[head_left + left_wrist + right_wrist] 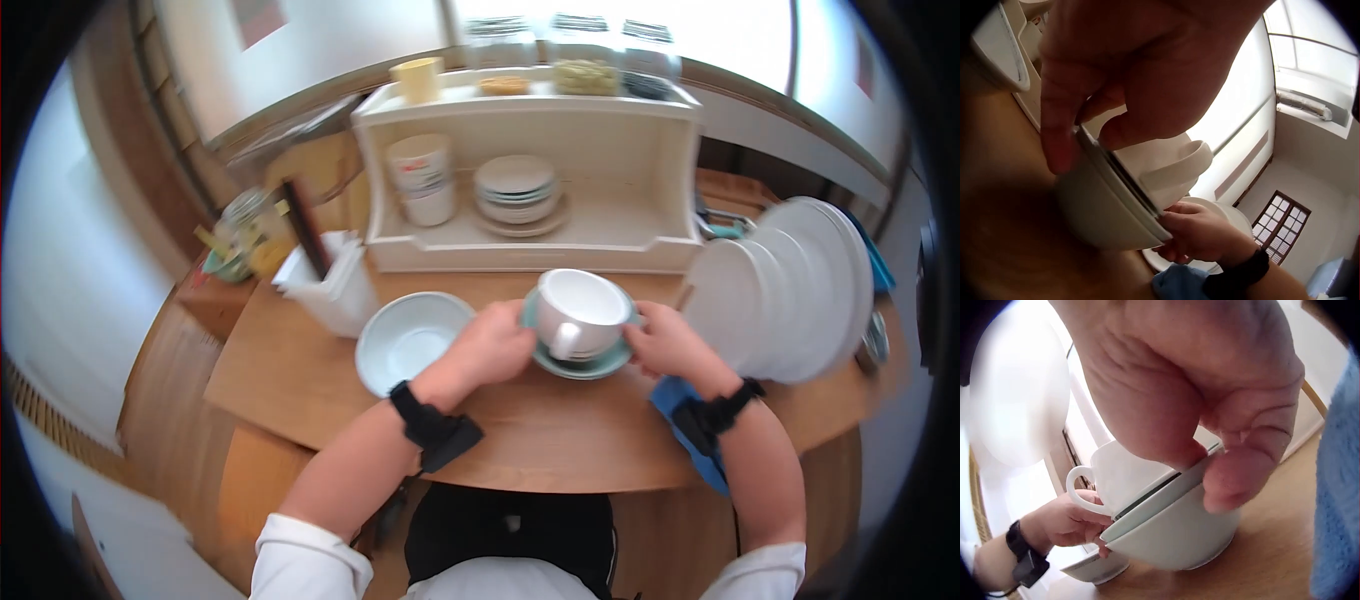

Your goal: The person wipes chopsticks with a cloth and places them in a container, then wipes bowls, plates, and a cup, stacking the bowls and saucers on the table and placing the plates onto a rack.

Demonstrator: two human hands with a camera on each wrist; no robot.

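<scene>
A white cup (588, 300) with its handle toward me sits on top of a stack of pale green bowls (583, 370) at the middle of the table. My left hand (497, 343) pinches the stack's rim on the left, thumb and fingers on either side of the edge in the left wrist view. On the opposite side my right hand (668, 338) pinches the same rim; its thumb (1235, 481) shows close up in the right wrist view. Both wrist views show at least two nested bowls under the cup, close over the tabletop.
Left of the stack is a wide pale bowl (415, 340), with a white utensil holder (335, 290) behind it. White plates (775, 290) stand upright at the right, near a blue cloth (690, 430). A cream shelf (540, 258) with small stacked plates (515, 190) stands behind.
</scene>
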